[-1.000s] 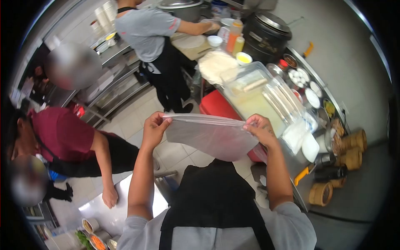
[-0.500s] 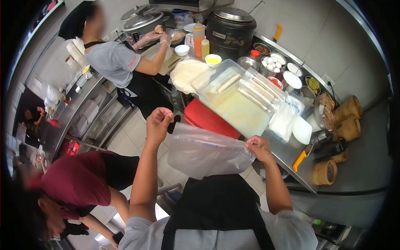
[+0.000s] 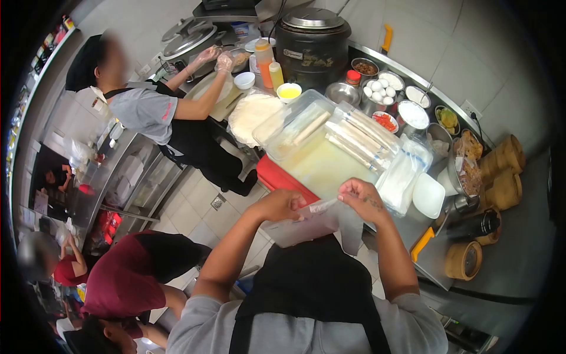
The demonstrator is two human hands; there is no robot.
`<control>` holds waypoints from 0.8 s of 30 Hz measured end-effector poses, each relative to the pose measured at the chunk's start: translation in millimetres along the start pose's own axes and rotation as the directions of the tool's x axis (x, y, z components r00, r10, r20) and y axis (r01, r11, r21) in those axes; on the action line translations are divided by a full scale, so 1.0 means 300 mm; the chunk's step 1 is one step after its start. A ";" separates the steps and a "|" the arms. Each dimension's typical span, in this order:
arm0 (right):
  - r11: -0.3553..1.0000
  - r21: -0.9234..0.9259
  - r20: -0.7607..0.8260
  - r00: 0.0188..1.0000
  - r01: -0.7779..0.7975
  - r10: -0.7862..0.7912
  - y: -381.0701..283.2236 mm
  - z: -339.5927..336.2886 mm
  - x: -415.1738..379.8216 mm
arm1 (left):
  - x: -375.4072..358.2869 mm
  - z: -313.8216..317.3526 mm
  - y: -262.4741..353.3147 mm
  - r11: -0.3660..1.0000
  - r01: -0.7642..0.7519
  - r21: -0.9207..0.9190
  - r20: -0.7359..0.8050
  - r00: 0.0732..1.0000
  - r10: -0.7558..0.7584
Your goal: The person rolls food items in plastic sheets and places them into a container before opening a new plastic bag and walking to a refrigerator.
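A clear plastic bag [image 3: 306, 224] hangs between my two hands, in front of my black apron. My right hand [image 3: 360, 197] pinches its upper edge near the cutting board's front corner. My left hand [image 3: 283, 206] is at the bag's other side, with its fingers curled around the edge; the exact grip is partly hidden. Just beyond my hands lies the pale cutting board [image 3: 324, 168], bearing a clear container [image 3: 292, 127] and long wrapped rolls [image 3: 362, 137]. A stack of clear bags [image 3: 401, 180] lies to the right of the board.
A co-worker [image 3: 141, 112] in plastic gloves works at the counter's far left. Another person [image 3: 127, 274] bends down at lower left. A red box [image 3: 283, 180] is below the counter edge. An orange-handled knife [image 3: 423, 243] lies at right, near bamboo steamers [image 3: 463, 261].
My left hand has moved down and right toward my right hand, and the bag between them is now folded. The view has shifted slightly. The bending person has moved lower.
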State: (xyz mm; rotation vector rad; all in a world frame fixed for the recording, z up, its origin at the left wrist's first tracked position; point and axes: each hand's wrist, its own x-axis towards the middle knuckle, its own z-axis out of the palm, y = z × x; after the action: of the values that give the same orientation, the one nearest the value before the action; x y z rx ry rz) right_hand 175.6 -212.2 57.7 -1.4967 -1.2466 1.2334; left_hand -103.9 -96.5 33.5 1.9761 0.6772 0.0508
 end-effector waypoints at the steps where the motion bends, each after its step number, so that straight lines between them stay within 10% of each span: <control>1: 0.997 -0.010 0.015 0.997 0.074 -0.073 -0.015 -0.026 0.023 | 0.022 0.001 -0.021 0.998 0.022 0.051 -0.005 1.000 -0.022; 10: 0.965 -0.196 0.065 0.984 0.175 -0.166 -0.195 -0.287 0.185 | 0.088 -0.158 0.047 0.993 -0.014 -0.120 -0.400 0.916 -0.036; 14: 0.973 -0.187 -0.064 0.987 0.135 -0.149 -0.183 -0.374 0.214 | 0.072 -0.261 0.139 0.987 0.162 -0.002 -0.333 0.931 -0.153; 24: 0.999 -0.007 -0.347 0.936 0.054 -0.053 0.028 -0.415 0.181 | 0.251 -0.478 0.085 1.000 -0.005 -0.010 -0.416 0.909 0.000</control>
State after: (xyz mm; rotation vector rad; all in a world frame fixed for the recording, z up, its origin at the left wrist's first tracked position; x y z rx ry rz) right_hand 301.1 -160.3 63.9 -1.5861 -1.0396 0.8850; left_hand -74.6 47.1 107.0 1.9719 0.9446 0.4901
